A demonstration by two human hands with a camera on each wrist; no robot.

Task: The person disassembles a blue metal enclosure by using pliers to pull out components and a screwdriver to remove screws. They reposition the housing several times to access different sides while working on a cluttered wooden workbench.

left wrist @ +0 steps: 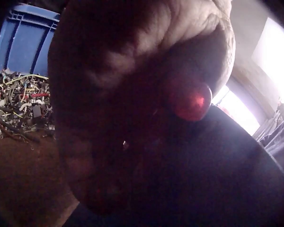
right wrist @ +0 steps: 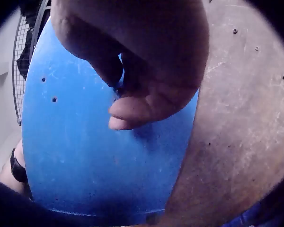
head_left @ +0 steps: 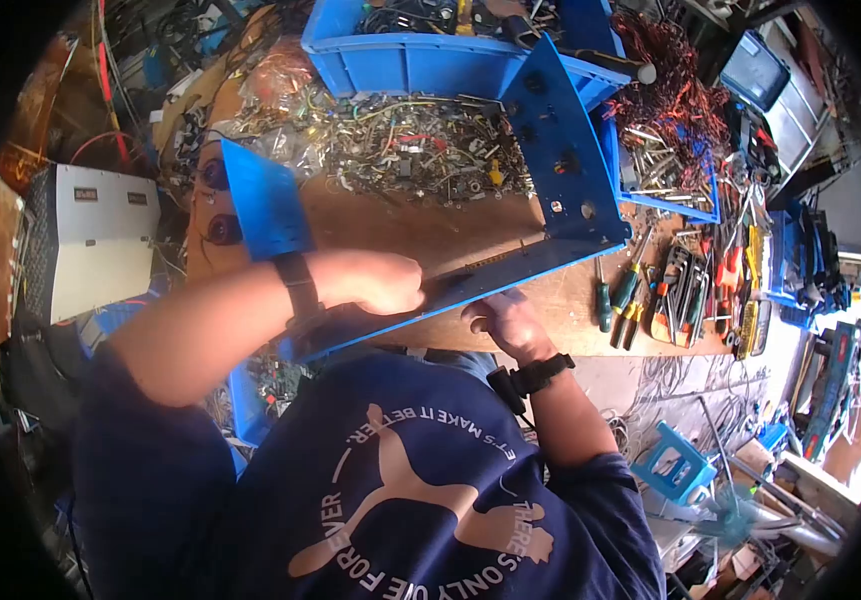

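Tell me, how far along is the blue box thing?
Looks partway. Two blue side panels already stand upright on the wooden table. The left hand and right hand hold the long blue panel at its edge. Probably left: the pile of small metal parts sits loose, and screwdrivers lie untouched.

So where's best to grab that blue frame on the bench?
Probably the long near rail of the blue frame, from the front of the bench: it lies flat, where the left hand and right hand hold it; scrap crowds the far side.
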